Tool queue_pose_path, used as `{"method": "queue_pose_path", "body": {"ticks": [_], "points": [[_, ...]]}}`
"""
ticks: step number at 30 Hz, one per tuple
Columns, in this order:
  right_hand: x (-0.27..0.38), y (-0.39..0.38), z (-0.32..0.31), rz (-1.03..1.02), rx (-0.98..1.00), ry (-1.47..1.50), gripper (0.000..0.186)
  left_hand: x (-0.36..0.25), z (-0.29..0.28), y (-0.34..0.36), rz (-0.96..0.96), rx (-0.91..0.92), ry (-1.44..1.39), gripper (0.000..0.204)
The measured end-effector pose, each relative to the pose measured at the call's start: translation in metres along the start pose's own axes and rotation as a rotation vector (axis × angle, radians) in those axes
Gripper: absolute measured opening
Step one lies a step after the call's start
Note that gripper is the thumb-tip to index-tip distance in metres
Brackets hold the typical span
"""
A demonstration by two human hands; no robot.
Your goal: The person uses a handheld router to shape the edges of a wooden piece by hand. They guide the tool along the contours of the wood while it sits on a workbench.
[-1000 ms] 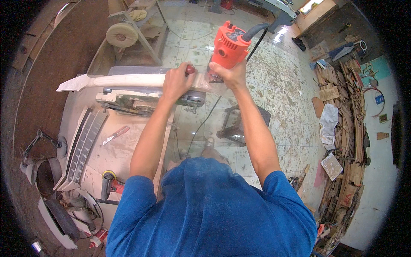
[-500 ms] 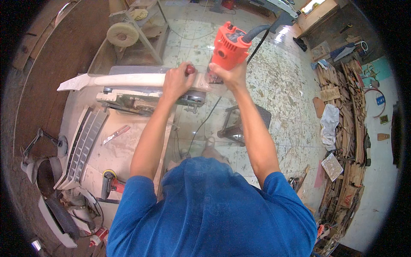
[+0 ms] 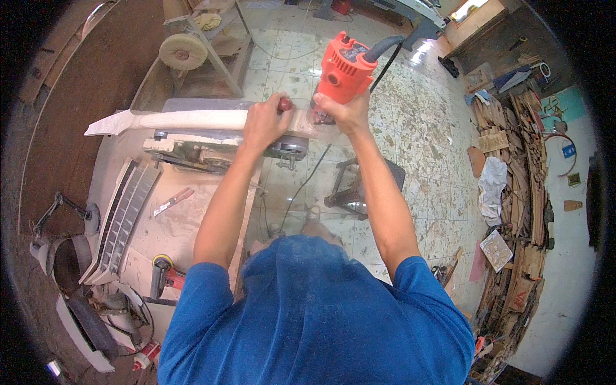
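A pale wooden piece shaped like a guitar neck [image 3: 179, 120], with a flared left end, lies across a metal bench machine [image 3: 192, 154]. My left hand [image 3: 262, 122] is closed on a red knob [image 3: 285, 104] above the piece's right part. Just right of it, my right hand [image 3: 348, 114] grips an orange power router [image 3: 344, 67] low on its body, thumb across the front. The router stands upright at the piece's right end, a thick hose running from its top. Its base and cutter are hard to make out behind a hazy plate and my fingers.
A rack with a round wheel [image 3: 183, 51] stands beyond. Below the machine lie a slatted curved piece [image 3: 125, 218], a chisel-like tool [image 3: 173, 202] and a polisher [image 3: 163, 273]. A black stool [image 3: 346, 202] is under my right arm; scrap wood [image 3: 513, 192] lines the right wall.
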State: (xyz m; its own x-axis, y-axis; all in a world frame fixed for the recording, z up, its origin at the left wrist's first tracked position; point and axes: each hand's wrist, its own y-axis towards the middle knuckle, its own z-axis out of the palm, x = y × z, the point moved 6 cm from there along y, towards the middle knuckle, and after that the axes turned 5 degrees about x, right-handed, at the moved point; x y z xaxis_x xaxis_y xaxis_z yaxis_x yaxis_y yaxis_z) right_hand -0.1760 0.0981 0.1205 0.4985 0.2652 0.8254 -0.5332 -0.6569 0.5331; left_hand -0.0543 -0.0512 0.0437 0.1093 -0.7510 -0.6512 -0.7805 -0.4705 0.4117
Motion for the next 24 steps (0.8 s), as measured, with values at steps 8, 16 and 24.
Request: {"method": "queue_pose_path", "body": {"ticks": [8, 16, 24], "points": [[-0.002, 0.002, -0.003, -0.035, -0.022, -0.028, 0.037, -0.002, 0.000, 0.000, 0.001, 0.003, 0.009, 0.025], [-0.011, 0.005, -0.002, 0.001, 0.004, 0.000, 0.039, 0.001, 0.002, 0.000, 0.013, -0.014, 0.001, 0.027], [-0.013, 0.007, -0.002, 0.020, 0.029, -0.015, 0.039, -0.001, 0.000, -0.001, 0.008, -0.010, -0.020, 0.029]]}}
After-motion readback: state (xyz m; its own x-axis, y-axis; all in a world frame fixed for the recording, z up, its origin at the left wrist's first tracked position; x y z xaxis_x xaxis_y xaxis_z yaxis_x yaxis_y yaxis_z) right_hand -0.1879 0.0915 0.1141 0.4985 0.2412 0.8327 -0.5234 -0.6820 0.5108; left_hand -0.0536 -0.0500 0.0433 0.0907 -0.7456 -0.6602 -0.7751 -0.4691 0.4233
